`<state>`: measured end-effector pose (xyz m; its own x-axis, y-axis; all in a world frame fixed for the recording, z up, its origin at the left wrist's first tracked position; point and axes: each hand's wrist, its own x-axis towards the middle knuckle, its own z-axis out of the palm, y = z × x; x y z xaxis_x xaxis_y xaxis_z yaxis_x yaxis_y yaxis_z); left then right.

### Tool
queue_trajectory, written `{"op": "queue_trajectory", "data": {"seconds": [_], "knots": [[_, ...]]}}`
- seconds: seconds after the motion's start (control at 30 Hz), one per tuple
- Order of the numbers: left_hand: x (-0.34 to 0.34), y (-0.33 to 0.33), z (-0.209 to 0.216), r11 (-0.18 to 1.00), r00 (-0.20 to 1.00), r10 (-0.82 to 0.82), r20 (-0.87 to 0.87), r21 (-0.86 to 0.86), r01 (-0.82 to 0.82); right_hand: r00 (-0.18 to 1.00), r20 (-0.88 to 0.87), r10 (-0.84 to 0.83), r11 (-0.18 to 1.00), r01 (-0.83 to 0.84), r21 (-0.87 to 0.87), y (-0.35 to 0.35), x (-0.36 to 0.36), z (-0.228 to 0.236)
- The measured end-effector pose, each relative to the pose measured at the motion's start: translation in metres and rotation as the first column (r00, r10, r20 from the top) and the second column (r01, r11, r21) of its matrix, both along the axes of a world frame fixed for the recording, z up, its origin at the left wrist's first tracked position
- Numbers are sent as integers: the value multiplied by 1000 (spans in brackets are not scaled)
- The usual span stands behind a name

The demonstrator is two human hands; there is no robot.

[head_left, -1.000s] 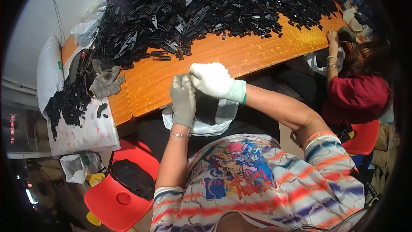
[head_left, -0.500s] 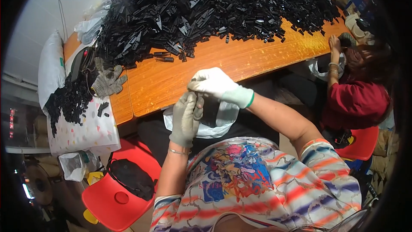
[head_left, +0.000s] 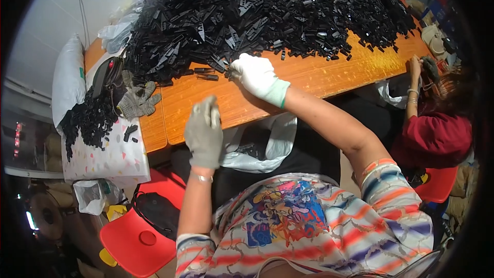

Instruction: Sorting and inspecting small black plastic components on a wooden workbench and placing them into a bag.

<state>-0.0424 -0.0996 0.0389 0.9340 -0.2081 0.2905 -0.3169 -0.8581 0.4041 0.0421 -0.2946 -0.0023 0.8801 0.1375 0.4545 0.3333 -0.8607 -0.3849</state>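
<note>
My right hand (head_left: pixel 256 75), in a white glove with a green cuff, reaches over the table. Its fingers close on a small black plastic piece (head_left: pixel 231 73) at the front edge of a large heap of black plastic parts (head_left: pixel 206 25). My left hand (head_left: pixel 204 136), in a grey-white glove, hangs over the table's near edge. Its fingers point away from me, fairly straight, and no part shows in them. Between my arms, below the table edge, sits an open white plastic bag (head_left: pixel 282 144) with some black pieces inside. Two black clips (head_left: pixel 207 74) lie left of my right fingertips.
A spare grey knitted glove (head_left: pixel 139 99) and a smaller heap of black parts (head_left: pixel 90 121) lie on the left. Behind them stands a white sack (head_left: pixel 70 82). A red stool (head_left: pixel 139 239) is beside me. Another person in a dark red sleeve (head_left: pixel 437 136) sits at the right.
My hands were together above the bag and have parted. The right has gone forward to the heap's edge; the left has drawn leftward. The bag's opening shows more now.
</note>
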Motion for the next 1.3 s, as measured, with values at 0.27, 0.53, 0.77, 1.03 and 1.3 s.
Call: {"op": "queue_trajectory", "data": {"seconds": [0.27, 0.53, 0.77, 1.03, 1.3], "knots": [[96, 5, -18, 991, 999, 9, -43, 137, -3, 997, -58, 46, 991, -53, -125, 21, 2, 11], [74, 2, -7, 942, 999, -47, -19, 333, 51, 995, -17, 95, 980, -91, 176, -4, -26, 10], [46, 6, -4, 921, 931, -304, 200, 310, 235, 951, -272, 147, 871, 6, 491, 20, -52, 48], [24, 7, -6, 780, 935, -304, -183, -612, 134, 873, -311, 376, 629, 6, 778, 22, -62, 41], [9, -9, -26, 67, 885, -391, -254, -966, -248, 817, -328, 475, 466, 83, 881, 23, -77, 42]]}}
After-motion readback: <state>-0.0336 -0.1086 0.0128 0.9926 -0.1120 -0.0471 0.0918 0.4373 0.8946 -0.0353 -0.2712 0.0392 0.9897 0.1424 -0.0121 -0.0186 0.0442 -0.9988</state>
